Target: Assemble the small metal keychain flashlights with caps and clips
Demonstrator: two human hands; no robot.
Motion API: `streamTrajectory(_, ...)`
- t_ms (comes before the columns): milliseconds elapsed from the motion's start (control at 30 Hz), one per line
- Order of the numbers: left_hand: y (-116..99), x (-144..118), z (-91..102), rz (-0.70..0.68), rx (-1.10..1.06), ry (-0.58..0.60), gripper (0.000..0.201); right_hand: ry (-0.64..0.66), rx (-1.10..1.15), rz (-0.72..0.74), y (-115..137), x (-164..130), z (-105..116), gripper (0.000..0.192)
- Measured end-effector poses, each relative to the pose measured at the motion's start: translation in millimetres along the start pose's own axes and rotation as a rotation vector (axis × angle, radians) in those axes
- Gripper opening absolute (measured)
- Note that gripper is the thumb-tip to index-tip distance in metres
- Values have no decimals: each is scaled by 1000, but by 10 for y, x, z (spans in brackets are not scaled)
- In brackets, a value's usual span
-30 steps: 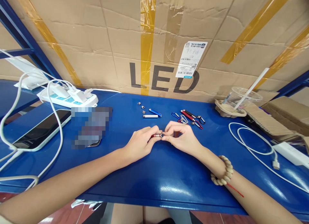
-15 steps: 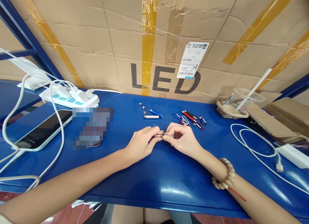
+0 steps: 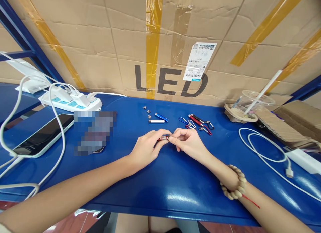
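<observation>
My left hand [image 3: 147, 148] is closed round a small red metal tube [image 3: 163, 138], with the thumb below and the fingers above. A silvery band with print shows on the tube. At its right end, the thumb and forefinger of my right hand [image 3: 187, 142] are pinched together; the fingers hide that end. Beyond the left hand lie a silver tube [image 3: 156, 121], a blue tube [image 3: 161, 117] and several tiny metal caps [image 3: 148, 111]. Farther right, red tubes [image 3: 196, 121] and a black tube [image 3: 197, 118] lie in a pile with coloured carabiner clips [image 3: 191, 123].
On the left are a phone [image 3: 42, 136], a blurred-out item [image 3: 95, 132] and a white power strip [image 3: 72, 104] with cables. On the right, a white cable [image 3: 260, 156], a clear cup [image 3: 255, 100] and a notebook [image 3: 278, 126]. A large cardboard box [image 3: 112, 42] stands behind.
Both hands have risen slightly with the red tube, and more of its banded body shows between them. My right fingers have shifted their pinch at its end. The view has moved a little.
</observation>
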State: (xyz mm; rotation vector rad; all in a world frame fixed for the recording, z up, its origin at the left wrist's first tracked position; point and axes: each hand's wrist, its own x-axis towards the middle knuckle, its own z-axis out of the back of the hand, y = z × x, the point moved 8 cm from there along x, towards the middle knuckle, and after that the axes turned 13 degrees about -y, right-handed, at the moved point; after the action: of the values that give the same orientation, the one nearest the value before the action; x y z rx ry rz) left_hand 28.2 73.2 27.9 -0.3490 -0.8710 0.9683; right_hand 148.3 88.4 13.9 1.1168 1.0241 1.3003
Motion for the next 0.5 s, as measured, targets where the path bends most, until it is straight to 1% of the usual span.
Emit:
streamTrajectory(200, 24, 11, -18, 42, -47, 19, 20, -1, -30, 1, -6, 16, 27, 37)
streamTrajectory(500, 58, 7, -37, 90, -74, 26, 18, -2, -80, 19, -8, 25, 49, 37)
